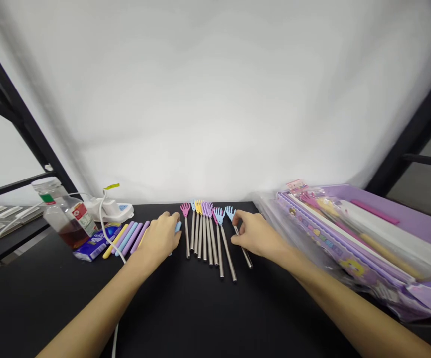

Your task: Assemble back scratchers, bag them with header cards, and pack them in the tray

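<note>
Several back scratchers [210,239] with metal rods and small pink, blue, yellow and purple claw heads lie side by side on the black table. My right hand [254,232] is closed, thumb and fingers pinching the rod of a blue-headed back scratcher [246,257] at the row's right end. To the left of the row, my left hand [161,234] curls over a light blue handle [178,227], whose ends peek out beside the fingers. More pastel handles [129,239] in yellow, blue and purple lie left of that hand, some partly hidden beneath it.
At the left stand a bottle of brown liquid [68,216], a blue packet [96,242] and a white power strip [120,212] with a cable [107,228] running forward. On the right, a purple box [349,248] holds plastic-wrapped back scratchers. A white wall [215,109] rises behind.
</note>
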Available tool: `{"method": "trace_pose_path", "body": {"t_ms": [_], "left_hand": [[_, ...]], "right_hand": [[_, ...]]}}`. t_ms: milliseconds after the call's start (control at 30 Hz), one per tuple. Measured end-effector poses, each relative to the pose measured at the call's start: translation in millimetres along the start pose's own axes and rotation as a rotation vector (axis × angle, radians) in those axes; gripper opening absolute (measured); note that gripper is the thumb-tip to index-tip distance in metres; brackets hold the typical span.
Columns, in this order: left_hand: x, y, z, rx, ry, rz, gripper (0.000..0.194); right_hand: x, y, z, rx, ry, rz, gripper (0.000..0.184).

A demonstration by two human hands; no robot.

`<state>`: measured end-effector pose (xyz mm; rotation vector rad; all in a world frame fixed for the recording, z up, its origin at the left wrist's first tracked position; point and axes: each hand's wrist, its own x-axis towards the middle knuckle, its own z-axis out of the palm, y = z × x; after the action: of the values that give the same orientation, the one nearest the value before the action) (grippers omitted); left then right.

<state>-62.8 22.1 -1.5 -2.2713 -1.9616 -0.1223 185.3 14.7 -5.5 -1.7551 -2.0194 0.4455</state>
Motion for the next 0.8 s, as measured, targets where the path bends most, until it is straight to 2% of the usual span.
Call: {"method": "trace_pose_path", "body": {"t_ms": [200, 333, 467, 567, 633, 733, 800], "left_hand": [[6, -4, 1.0, 0.047, 0.017, -0.014, 0.025], [4, -1, -1.6, 0.084, 0.036, -0.047, 0.037], [0, 4, -3.3, 0.145, 0.103, -0.031, 0.035], [0, 8, -5.5, 0.055, 0.211, 0.033, 0.031], [0, 12, -6.2, -0.080, 0.282, 0.086, 0.031], [0, 22, -3.9, -0.287, 0.344, 0.203, 0.032], [-2, 31, -1.5, -0.376, 0.354, 0.296, 0.033]], "right_hand": [[-1, 4, -13, 0.104, 0.081, -0.067, 0.022], [-3, 4, -24, 0.181, 0.157, -0.110, 0.020], [-4, 4, -33, 0.383, 0.077, -0.062, 0.027], [-4, 6, -37, 0.666, -0.027, -0.001, 0.037], [-5, 6, -38, 0.890, -0.074, 0.032, 0.053], [-7, 3, -39, 1.126, -0.059, 0.046, 0.081], [-8, -1, -41, 1.218, -0.011, 0.055, 0.085]]}}
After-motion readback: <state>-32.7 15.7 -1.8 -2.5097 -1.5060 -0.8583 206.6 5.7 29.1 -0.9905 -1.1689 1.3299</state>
